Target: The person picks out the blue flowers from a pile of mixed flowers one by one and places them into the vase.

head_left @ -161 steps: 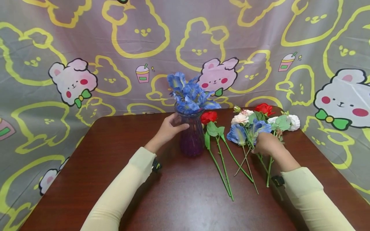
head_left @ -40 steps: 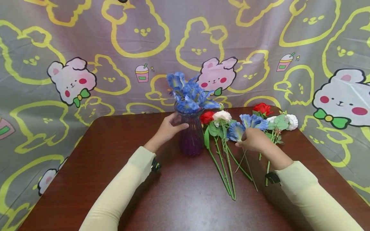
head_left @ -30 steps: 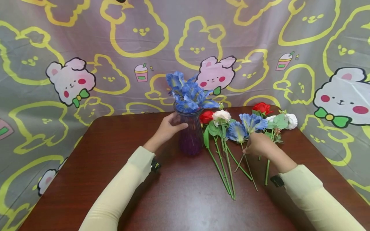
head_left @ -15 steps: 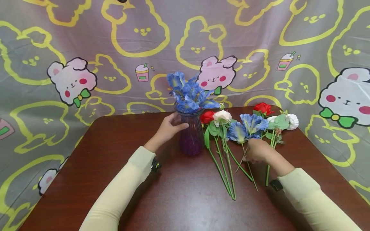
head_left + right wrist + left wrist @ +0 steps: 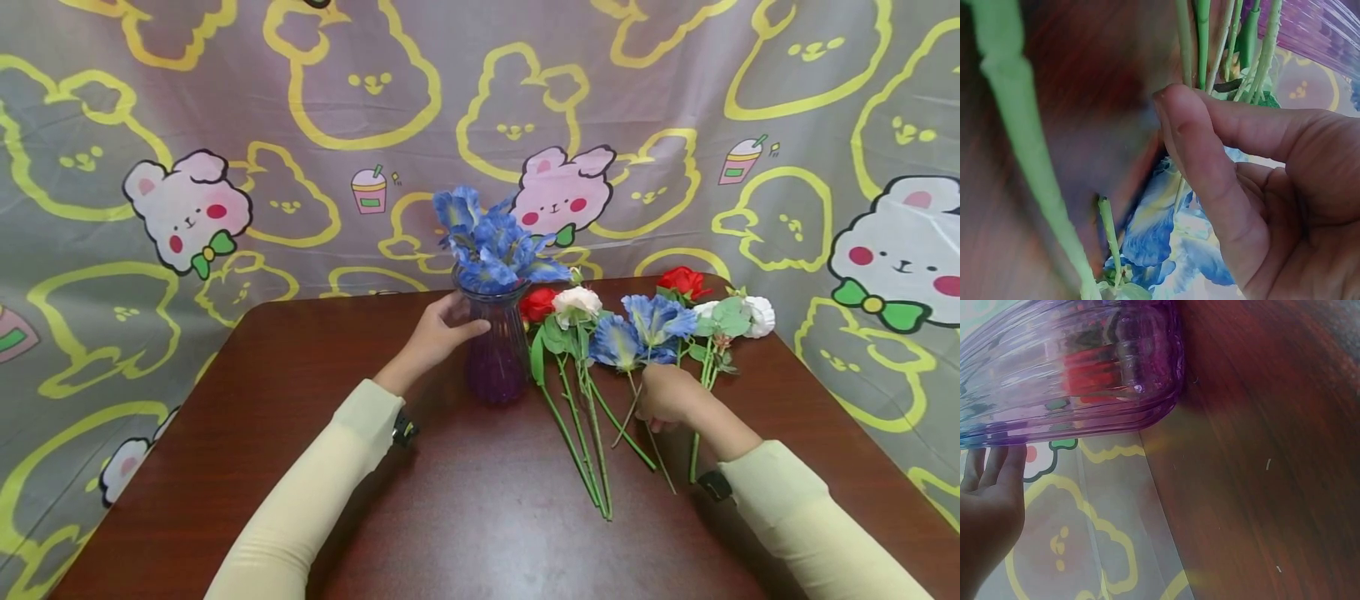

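My left hand (image 5: 442, 332) grips the side of a purple ribbed glass vase (image 5: 497, 358) standing upright on the table. Several blue irises (image 5: 498, 250) rise out of its mouth. In the left wrist view, fingers (image 5: 1013, 465) lie against the glass vase (image 5: 1072, 375). To the right, my right hand (image 5: 667, 396) pinches the thin stem of a blue iris (image 5: 656, 319) lying on the table. Thumb and forefinger meet in the right wrist view, where the right hand (image 5: 1260, 181) partly hides that stem. Another blue iris (image 5: 617, 343) lies beside it.
Between vase and right hand lie a red rose (image 5: 538, 304) and a pale pink rose (image 5: 577, 307), stems toward me. Another red rose (image 5: 684, 283) and a white flower (image 5: 759, 317) lie farther right. A patterned cloth (image 5: 300, 108) hangs behind the brown table (image 5: 315, 367).
The pale pink rose has moved left beside the red rose. My right hand has shifted from it to the blue irises, then slightly down along a stem. My left hand stays on the vase.
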The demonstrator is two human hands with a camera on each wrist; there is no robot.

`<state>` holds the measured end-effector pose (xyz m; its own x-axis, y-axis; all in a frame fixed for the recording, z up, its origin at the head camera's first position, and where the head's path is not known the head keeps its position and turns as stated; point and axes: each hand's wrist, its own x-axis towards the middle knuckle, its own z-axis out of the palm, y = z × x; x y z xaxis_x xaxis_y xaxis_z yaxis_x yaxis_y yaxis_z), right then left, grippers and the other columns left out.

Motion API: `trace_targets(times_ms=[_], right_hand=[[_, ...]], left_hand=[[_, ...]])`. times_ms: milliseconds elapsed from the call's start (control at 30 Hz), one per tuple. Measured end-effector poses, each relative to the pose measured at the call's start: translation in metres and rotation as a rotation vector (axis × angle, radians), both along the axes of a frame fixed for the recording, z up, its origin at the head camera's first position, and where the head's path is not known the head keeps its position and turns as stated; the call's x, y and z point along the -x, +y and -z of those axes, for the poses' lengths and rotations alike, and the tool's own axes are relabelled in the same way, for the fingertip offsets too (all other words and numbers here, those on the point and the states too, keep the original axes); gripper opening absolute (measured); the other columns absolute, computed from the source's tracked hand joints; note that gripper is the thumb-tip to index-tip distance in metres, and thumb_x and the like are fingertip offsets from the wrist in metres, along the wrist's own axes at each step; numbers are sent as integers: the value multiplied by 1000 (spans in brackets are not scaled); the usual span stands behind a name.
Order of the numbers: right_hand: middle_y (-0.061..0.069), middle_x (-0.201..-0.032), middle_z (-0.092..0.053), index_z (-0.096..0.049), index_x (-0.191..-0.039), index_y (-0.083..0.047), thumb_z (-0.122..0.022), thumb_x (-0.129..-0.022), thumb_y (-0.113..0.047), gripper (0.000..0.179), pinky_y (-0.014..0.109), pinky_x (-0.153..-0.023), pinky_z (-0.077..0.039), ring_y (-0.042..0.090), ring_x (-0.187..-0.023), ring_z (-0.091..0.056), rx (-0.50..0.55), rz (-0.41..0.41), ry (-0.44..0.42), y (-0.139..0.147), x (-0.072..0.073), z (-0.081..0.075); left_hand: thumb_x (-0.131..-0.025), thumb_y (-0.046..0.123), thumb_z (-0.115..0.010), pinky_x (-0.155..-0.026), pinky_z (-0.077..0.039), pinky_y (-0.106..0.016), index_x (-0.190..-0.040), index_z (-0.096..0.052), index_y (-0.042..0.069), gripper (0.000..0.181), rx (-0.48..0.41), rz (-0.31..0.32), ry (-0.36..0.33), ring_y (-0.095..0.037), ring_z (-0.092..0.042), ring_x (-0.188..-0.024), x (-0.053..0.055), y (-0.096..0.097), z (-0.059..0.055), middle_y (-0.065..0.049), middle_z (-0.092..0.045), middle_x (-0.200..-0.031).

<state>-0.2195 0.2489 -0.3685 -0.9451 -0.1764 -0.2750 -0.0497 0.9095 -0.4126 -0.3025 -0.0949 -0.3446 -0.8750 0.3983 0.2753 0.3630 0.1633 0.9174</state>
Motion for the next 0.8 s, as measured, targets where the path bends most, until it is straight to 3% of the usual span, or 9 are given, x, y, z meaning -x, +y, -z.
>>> trace_targets(times_ms=[133, 433, 800], right_hand=[[2, -48, -60, -63, -60, -4, -65, -81, 2, 21, 30, -46, -53, 17, -43, -61, 17, 9, 23, 2, 1, 1], [3, -49, -60, -64, -64, -2, -64, -79, 4, 17, 30, -45, -53, 17, -46, -62, 70, 18, 37, 4, 0, -1], [4, -50, -61, -63, -60, -4, -64, -79, 1, 20, 30, -45, -53, 18, -45, -62, 41, 21, 66, 4, 5, 2]], left_hand=[[-90, 5, -69, -104, -40, -45, -145, -43, 2, 61, -15, 5, 2, -29, -49, -127, 8, -1, 10, -16, -51, -140], [-89, 11, -71, -101, -43, -43, -144, -47, 6, 60, -12, 5, 54, -24, -53, -123, 9, -2, 12, -11, -56, -136], [-89, 9, -70, -103, -42, -43, -145, -45, 5, 61, -19, 3, 31, -25, -50, -126, 8, -1, 12, -13, -53, -139]])
